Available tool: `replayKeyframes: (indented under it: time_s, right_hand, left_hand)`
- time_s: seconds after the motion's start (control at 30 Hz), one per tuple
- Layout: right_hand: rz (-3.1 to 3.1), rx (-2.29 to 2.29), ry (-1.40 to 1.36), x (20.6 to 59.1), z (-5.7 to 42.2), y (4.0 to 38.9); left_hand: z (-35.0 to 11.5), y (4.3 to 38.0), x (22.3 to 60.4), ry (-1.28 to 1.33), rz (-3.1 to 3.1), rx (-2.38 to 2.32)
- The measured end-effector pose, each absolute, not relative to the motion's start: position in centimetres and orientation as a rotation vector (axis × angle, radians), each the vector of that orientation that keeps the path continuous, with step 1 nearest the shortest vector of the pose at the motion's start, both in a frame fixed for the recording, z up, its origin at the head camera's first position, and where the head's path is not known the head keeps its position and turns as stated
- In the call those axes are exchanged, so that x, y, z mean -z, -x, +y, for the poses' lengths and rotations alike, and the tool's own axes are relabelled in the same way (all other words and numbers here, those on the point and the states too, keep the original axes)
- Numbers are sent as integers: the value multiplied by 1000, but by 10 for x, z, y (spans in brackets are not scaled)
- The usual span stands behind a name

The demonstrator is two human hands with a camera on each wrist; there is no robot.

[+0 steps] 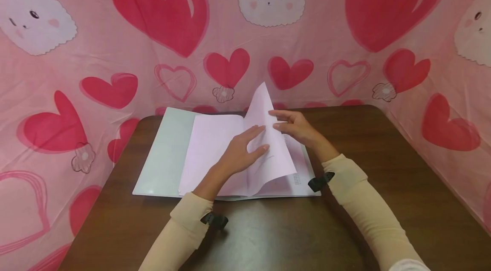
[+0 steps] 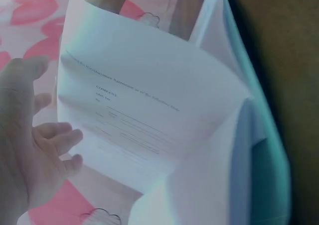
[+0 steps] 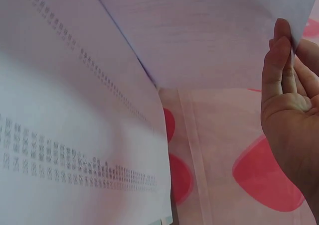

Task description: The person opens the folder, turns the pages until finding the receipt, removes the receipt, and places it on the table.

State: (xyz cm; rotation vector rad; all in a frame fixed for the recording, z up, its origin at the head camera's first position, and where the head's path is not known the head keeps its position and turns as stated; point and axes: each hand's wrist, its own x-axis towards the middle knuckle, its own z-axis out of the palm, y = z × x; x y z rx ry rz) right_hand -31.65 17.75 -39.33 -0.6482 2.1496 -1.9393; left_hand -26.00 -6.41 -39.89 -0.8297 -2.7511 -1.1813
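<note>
A pale green folder (image 1: 165, 151) lies open on the table with white pages in it. One white sheet (image 1: 274, 151) stands raised and bent above the right side, with lines of print on it in the left wrist view. My right hand (image 1: 297, 126) pinches its outer edge, as the right wrist view shows. Beside the sheet's left face is my left hand (image 1: 239, 151), thumb and fingers apart and loosely bent, holding nothing. Under the raised sheet, a page (image 3: 75, 135) bears columns of small print. A blank page (image 1: 215, 143) lies flat on the left.
The folder rests on a dark brown wooden table (image 1: 276, 232), near its far edge. Behind and at both sides hangs a pink cloth (image 1: 330, 32) with red hearts and white rabbits. A black strap (image 1: 321, 181) sits on the right sleeve, another (image 1: 215, 220) on the left.
</note>
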Motion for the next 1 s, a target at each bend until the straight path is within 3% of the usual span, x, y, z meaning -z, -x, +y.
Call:
replayKeyframes:
  time_s: [1.0]
  right_hand:
    - [1919, 2094, 684, 391, 159, 315]
  left_hand:
    - [-51, 276, 359, 817, -2836, 1023]
